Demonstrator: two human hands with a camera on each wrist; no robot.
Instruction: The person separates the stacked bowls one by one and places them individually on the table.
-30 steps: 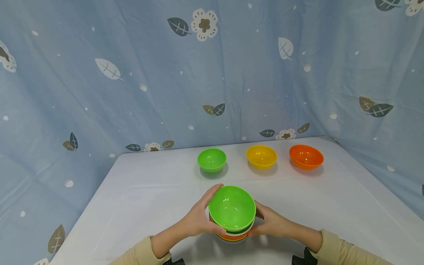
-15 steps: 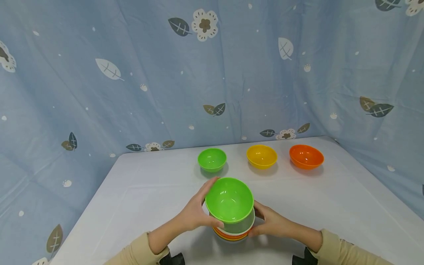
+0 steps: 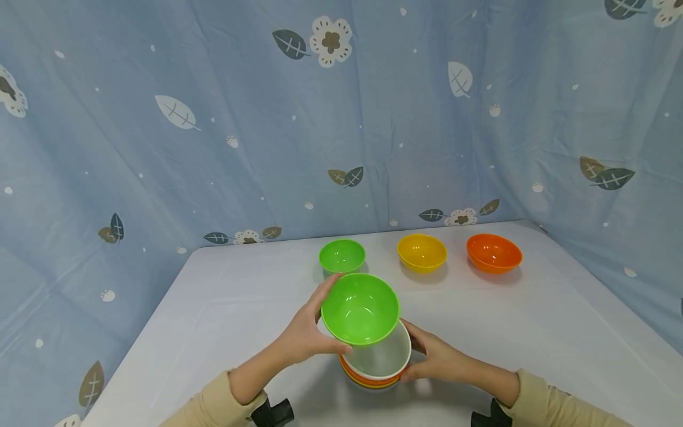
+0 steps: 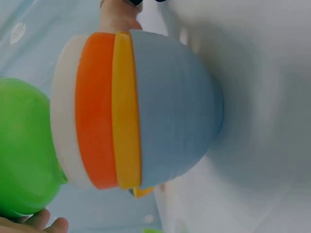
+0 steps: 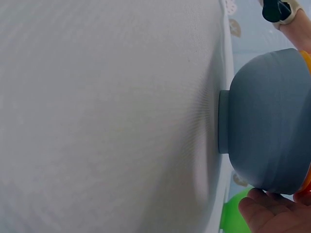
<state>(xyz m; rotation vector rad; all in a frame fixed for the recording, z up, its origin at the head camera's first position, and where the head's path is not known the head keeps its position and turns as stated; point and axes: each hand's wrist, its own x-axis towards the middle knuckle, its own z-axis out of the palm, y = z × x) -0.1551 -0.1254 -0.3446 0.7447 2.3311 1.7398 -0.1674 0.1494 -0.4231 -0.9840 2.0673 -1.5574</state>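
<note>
Three bowls point(image 3: 421, 251) behind stacked bowls point(image 3: 376, 367), lifted bowl point(image 3: 360, 308) above them.

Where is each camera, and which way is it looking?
Head: worn on the head, looking forward and down at the table; shows both forearms, the left hand lifting the green bowl and the right hand steadying the stack.
Left wrist: beside the stack, looking at it sideways; only fingertips under the green bowl show.
Right wrist: low by the table, looking at the stack's base; part of the right hand shows.
Shared: all three see the stack.
</note>
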